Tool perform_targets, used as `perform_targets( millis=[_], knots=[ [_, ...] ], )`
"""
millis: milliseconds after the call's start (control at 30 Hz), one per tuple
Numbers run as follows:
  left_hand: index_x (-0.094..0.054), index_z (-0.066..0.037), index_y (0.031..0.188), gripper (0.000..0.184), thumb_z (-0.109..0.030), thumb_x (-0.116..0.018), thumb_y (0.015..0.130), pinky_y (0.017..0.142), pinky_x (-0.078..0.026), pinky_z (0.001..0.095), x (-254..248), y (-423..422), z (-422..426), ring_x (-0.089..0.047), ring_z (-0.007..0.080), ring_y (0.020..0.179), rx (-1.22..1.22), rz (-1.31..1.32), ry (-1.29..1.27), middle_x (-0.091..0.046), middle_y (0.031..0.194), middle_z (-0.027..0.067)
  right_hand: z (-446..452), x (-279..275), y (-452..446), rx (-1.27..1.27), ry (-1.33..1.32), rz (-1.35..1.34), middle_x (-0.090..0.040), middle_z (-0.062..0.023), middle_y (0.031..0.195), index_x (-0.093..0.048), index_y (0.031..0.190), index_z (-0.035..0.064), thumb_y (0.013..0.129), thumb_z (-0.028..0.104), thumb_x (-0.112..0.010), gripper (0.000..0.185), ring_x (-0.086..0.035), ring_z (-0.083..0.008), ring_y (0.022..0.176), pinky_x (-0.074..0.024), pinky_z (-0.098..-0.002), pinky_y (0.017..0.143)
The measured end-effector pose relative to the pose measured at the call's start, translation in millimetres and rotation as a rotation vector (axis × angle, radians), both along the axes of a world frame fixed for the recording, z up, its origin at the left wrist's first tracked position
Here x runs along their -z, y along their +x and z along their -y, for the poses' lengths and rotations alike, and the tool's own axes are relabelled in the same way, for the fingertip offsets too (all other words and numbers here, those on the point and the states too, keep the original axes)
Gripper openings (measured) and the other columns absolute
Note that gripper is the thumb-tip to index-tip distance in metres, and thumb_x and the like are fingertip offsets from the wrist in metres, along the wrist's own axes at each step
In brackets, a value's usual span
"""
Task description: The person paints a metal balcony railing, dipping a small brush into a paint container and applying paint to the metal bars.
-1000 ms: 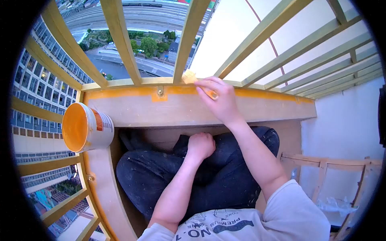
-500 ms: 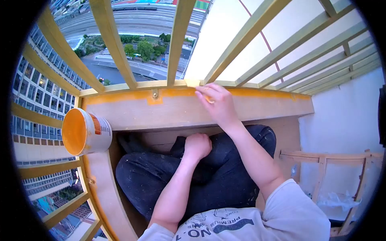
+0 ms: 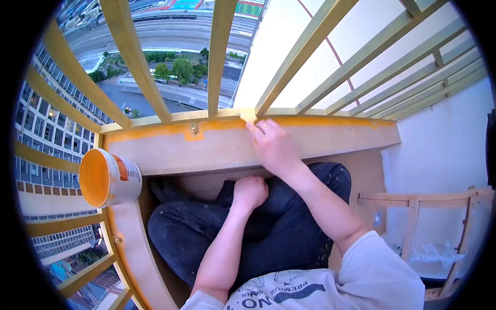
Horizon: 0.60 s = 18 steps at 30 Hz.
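Paintbrush (image 3: 248, 115) — pinched in right hand (image 3: 277, 146), at bottom rail (image 3: 181, 117)

Flat yellow-bristled paintbrush (image 3: 248, 113) partly hidden by bare right hand (image 3: 278, 147), round white bucket (image 3: 118, 190) with label print (image 3: 132, 169) too small to read, pale printed T-shirt (image 3: 377, 276) cut off below

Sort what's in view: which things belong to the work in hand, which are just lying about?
In use:
- brush, in the right hand
- railing, at the brush's tip
- bucket, orange inside

Seemingly just lying about:
- wooden frame
- clear plastic
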<state>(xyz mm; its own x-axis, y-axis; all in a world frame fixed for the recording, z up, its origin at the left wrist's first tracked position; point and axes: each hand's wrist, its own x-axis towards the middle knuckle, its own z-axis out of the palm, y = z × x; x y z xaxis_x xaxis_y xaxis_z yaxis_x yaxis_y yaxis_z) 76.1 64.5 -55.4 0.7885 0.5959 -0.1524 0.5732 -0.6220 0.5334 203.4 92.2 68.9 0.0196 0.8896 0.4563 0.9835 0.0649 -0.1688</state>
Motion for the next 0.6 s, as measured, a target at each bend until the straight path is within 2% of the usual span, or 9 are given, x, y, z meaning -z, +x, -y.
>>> perform_targets(
  millis=[100,200,300,400,500,600],
  knots=[
    [-0.074,-0.004,0.083,0.031,-0.027,-0.055,0.090,0.074,-0.059,0.0482,3.6,-0.2,0.0,-0.073,0.0374,0.080,-0.009,0.018,-0.005,-0.074,0.084,0.0201,3.6,-6.1,-10.5,-0.024,-0.085,0.021,-0.069,-0.0155,0.094,-0.071,0.115,-0.0028,0.093,0.012,-0.066,0.027,-0.066,-0.0302,0.090,-0.0559,-0.0395,0.080],
    [-0.074,-0.004,0.083,0.030,-0.027,-0.055,0.090,0.074,-0.059,0.0487,3.4,0.5,0.2,-0.073,0.0368,0.080,-0.008,0.004,0.020,-0.074,0.084,0.0200,-1.4,-0.5,-8.8,0.032,0.013,0.073,-0.069,-0.0165,0.094,-0.070,0.115,-0.0043,0.093,0.011,-0.065,0.027,-0.066,-0.0310,0.090,-0.0556,-0.0399,0.080],
    [-0.074,-0.005,0.083,0.030,-0.027,-0.055,0.091,0.073,-0.059,0.0487,-3.7,-0.7,0.0,-0.073,0.0360,0.080,-0.025,-0.017,-0.014,-0.074,0.084,0.0196,0.9,-2.4,-12.1,0.022,-0.090,0.000,-0.069,-0.0165,0.093,-0.070,0.114,-0.0045,0.092,0.011,-0.066,0.027,-0.066,-0.0308,0.091,-0.0556,-0.0403,0.081],
    [-0.074,-0.006,0.082,0.030,-0.026,-0.055,0.091,0.073,-0.059,0.0483,-2.2,0.2,0.8,-0.074,0.0353,0.080,-0.016,-0.031,0.016,-0.074,0.083,0.0193,-0.4,-5.3,-7.7,0.039,0.039,-0.012,-0.070,-0.0164,0.091,-0.070,0.114,-0.0048,0.092,0.011,-0.067,0.028,-0.066,-0.0308,0.088,-0.0556,-0.0403,0.080],
    [-0.075,-0.006,0.083,0.030,-0.026,-0.054,0.090,0.073,-0.059,0.0478,0.1,-1.5,1.9,-0.074,0.0356,0.080,-0.025,-0.006,0.046,-0.074,0.084,0.0190,0.7,-9.2,-9.4,0.000,-0.111,-0.052,-0.070,-0.0158,0.092,-0.071,0.114,-0.0032,0.091,0.010,-0.067,0.027,-0.067,-0.0302,0.090,-0.0556,-0.0398,0.080],
    [-0.075,-0.006,0.084,0.030,-0.026,-0.055,0.090,0.073,-0.059,0.0477,5.4,0.7,2.0,-0.074,0.0358,0.081,-0.019,0.001,0.046,-0.074,0.085,0.0186,1.5,-3.6,-13.2,-0.064,0.014,0.004,-0.070,-0.0147,0.092,-0.072,0.115,-0.0005,0.091,0.010,-0.068,0.027,-0.067,-0.0301,0.088,-0.0554,-0.0395,0.078]
  ],
)
